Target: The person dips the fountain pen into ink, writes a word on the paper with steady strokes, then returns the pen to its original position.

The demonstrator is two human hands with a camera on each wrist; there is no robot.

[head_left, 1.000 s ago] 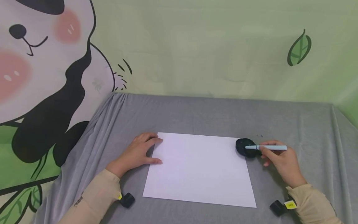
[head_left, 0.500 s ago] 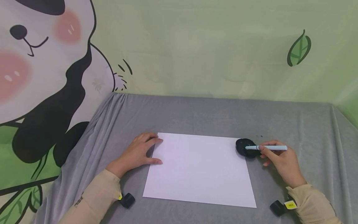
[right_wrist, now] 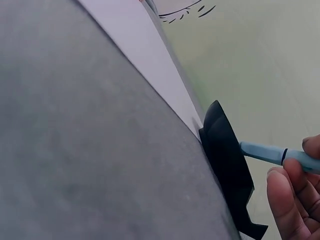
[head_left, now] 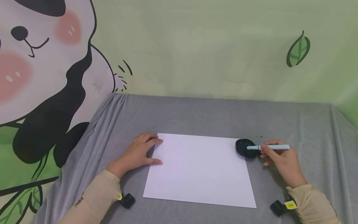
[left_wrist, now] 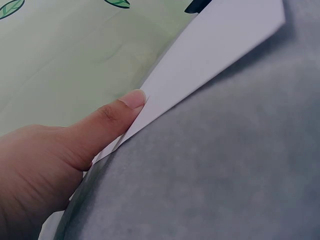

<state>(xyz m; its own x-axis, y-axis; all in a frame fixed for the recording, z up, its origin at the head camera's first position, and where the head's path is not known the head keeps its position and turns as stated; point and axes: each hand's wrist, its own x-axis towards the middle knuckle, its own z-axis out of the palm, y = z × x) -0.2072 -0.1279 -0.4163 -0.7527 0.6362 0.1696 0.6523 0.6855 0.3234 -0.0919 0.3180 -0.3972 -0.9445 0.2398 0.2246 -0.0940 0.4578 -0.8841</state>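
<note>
A blank white sheet of paper lies on the grey cloth. At its left edge my left hand rests with thumb and fingers spread, the tips on the paper; the left wrist view shows the thumb pressing down on it. Over the sheet's far right corner sits a glossy black, rounded, dish-like object. My right hand pinches a light blue pen between thumb and fingers, held nearly level. The pen's left end overlaps the black object in the head view and reaches its side in the right wrist view.
Grey cloth covers the table, falling in folds at the left. A few tiny dark specks lie behind the right hand. Behind the table hangs a pale green backdrop with a cartoon panda and a leaf.
The right hand and the pen have shifted slightly to the right. The left hand, paper and black object stay in place.
</note>
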